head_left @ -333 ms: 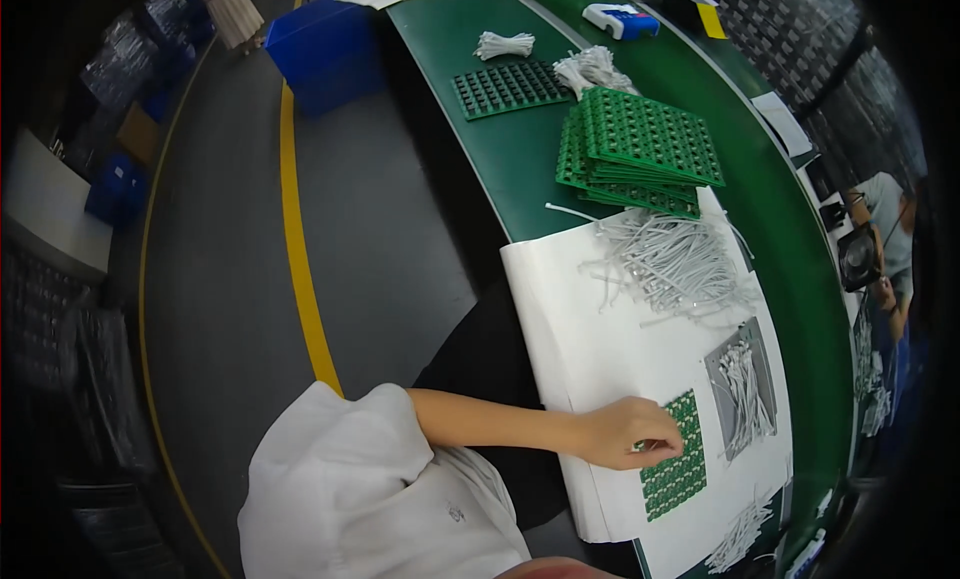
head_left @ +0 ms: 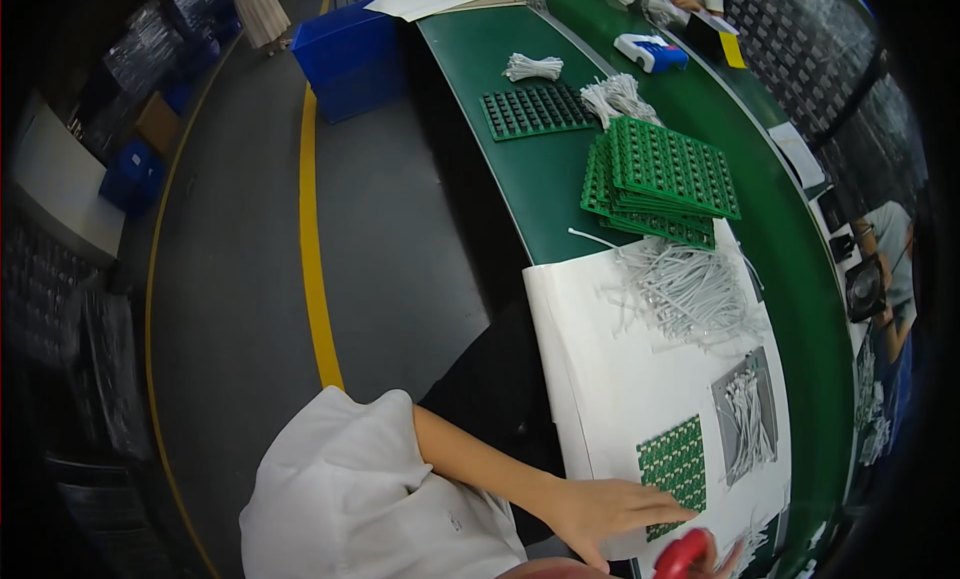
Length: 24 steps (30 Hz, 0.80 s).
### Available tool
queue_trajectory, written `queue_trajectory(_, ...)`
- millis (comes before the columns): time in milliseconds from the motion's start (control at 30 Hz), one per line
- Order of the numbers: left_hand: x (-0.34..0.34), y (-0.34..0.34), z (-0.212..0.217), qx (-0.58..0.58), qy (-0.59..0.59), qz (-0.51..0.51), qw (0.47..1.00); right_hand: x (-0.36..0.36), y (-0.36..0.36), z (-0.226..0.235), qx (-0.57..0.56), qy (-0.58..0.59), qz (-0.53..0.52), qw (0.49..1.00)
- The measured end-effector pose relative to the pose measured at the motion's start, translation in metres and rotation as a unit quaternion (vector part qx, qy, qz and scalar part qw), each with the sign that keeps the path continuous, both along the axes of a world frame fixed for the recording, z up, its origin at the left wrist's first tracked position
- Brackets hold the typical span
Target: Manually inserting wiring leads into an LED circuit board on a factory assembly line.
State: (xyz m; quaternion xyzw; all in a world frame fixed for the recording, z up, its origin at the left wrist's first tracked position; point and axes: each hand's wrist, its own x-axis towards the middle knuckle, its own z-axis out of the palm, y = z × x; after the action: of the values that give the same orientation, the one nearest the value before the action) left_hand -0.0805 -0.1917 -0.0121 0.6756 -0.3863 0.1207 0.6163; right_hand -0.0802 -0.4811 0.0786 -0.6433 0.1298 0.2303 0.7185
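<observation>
My left hand (head_left: 610, 514) reaches in from the lower left with its fingers stretched out over the near end of a green circuit board panel (head_left: 672, 457). Its thumb stands apart from the fingers. At the lower edge, a small part of my right hand (head_left: 712, 561) shows, holding a red curved thing (head_left: 683, 553), perhaps a tool handle; the rest is cut off by the frame. The board lies flat on a white sheet (head_left: 595, 379). Right of it, a grey tray (head_left: 765, 399) holds short white cable leads (head_left: 745, 424).
A heap of white cables (head_left: 690, 289) lies farther up the sheet. Beyond it are stacked green panels (head_left: 670, 169), a panel with black parts (head_left: 535, 111) and bundled white leads (head_left: 533, 67). A blue bin (head_left: 350, 64) stands left of the bench. A co-worker (head_left: 890, 249) sits at right.
My left hand has moved nearer and opened from a pinch over the board into stretched fingers. My right hand and the red thing have come into view at the lower edge. The whole view has shifted slightly.
</observation>
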Motion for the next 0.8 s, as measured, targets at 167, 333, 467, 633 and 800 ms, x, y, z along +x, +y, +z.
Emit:
queue_trajectory(167,-0.002,0.011,-0.003,0.065,0.104,-0.029,0.992,-0.013,0.071,-0.025,-0.276,-0.279,0.157,0.906)
queue_trajectory(333,-0.002,0.041,-0.009,0.088,0.130,0.027,0.987,-0.022,0.113,-0.044,-0.311,-0.315,0.173,0.880)
queue_trajectory(467,-0.009,0.043,0.001,0.026,0.160,0.004,0.987,-0.021,0.118,-0.064,-0.267,-0.329,0.138,0.895)
queue_trajectory(633,-0.002,0.045,-0.003,-0.029,0.183,-0.015,0.983,-0.017,0.129,-0.057,-0.204,-0.253,0.072,0.943)
queue_trajectory(800,0.000,0.050,-0.004,-0.098,0.192,-0.042,0.976,-0.009,0.126,-0.072,-0.122,-0.429,0.085,0.891)
